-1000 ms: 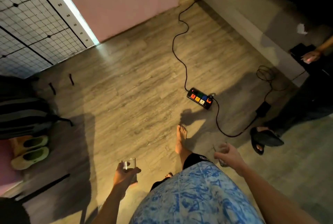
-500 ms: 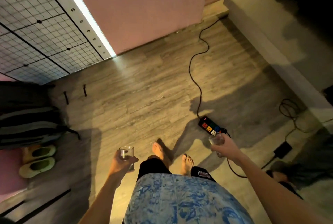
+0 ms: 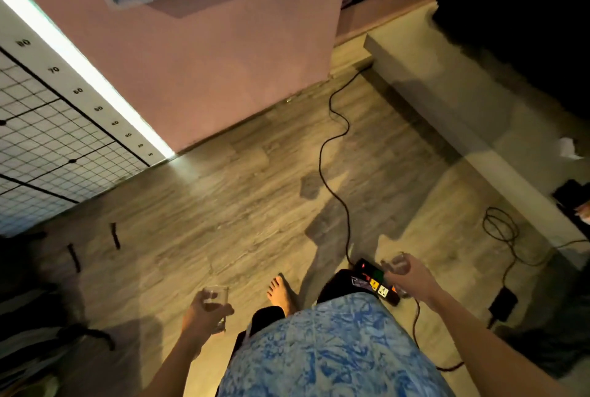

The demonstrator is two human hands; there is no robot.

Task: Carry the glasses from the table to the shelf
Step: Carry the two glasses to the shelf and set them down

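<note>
Each hand carries a tumbler mid-walk: left hand grip wraps one glass, right hand another; the power strip cable underfoot could trip a step, spilling both

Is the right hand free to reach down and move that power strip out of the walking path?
Probably not as things stand: the right hand is wrapped around a glass, directly above the power strip on the floor. The left hand holds another glass.
</note>
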